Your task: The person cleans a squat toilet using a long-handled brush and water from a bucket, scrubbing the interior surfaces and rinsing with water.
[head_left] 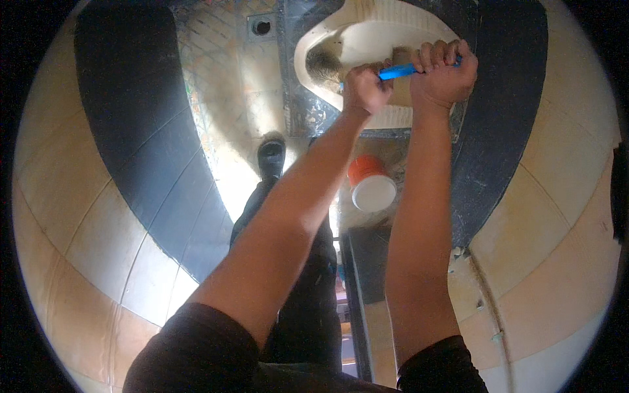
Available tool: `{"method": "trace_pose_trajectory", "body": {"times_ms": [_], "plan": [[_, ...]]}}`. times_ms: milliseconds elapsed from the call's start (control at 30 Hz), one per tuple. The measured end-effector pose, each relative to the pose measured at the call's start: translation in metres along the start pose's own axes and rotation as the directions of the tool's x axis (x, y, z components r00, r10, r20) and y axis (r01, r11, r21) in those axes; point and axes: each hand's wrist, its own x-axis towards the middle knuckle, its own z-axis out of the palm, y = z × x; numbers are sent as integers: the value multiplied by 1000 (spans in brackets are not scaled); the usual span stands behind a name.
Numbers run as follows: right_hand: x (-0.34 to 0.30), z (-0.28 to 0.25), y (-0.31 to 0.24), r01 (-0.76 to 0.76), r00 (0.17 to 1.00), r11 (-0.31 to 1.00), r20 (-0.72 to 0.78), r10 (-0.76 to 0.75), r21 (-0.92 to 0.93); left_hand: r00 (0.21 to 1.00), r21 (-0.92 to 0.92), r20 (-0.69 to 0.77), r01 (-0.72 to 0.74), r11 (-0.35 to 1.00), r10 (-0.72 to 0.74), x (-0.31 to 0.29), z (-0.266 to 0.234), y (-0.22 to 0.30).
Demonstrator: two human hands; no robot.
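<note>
Both my hands are closed around the bright blue handle [397,71] of a brush, held above a pale squat toilet pan [419,19]. My left hand [368,88] wraps the handle nearer the bristles. My right hand [447,72] grips its other end, farther right. To the left of my left hand, brown bristles [323,67] show inside the pan's rounded end. My left hand hides the join between handle and bristles. Dark stains mark the inside of the pan.
An orange and white tub [371,185] is on the floor between my forearms. A square floor drain [261,27] lies left of the pan. Dark tiles line the walls on both sides. My black shoe [270,157] stands on the wet-looking floor. A pipe [488,295] runs along the right wall.
</note>
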Motion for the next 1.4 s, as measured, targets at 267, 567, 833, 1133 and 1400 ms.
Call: {"method": "trace_pose_trajectory", "body": {"times_ms": [267,567,833,1133,1400], "plan": [[11,27,15,128,991,918,79,-106,-375,941,-185,-233,203,962,-243,-4,55,21],[17,25,32,344,939,868,112,-326,-359,983,-291,-182,-18,957,-37,2,-3,1],[-3,20,17,195,975,845,2,-224,-498,967,-267,-157,155,951,-202,-23,34,22],[1,64,40,176,979,971,130,-156,-161,998,-276,-65,-35,961,18,10,-37,-26],[4,21,22,257,965,875,64,-254,-410,982,-306,-149,65,950,-116,-12,26,12]]}}
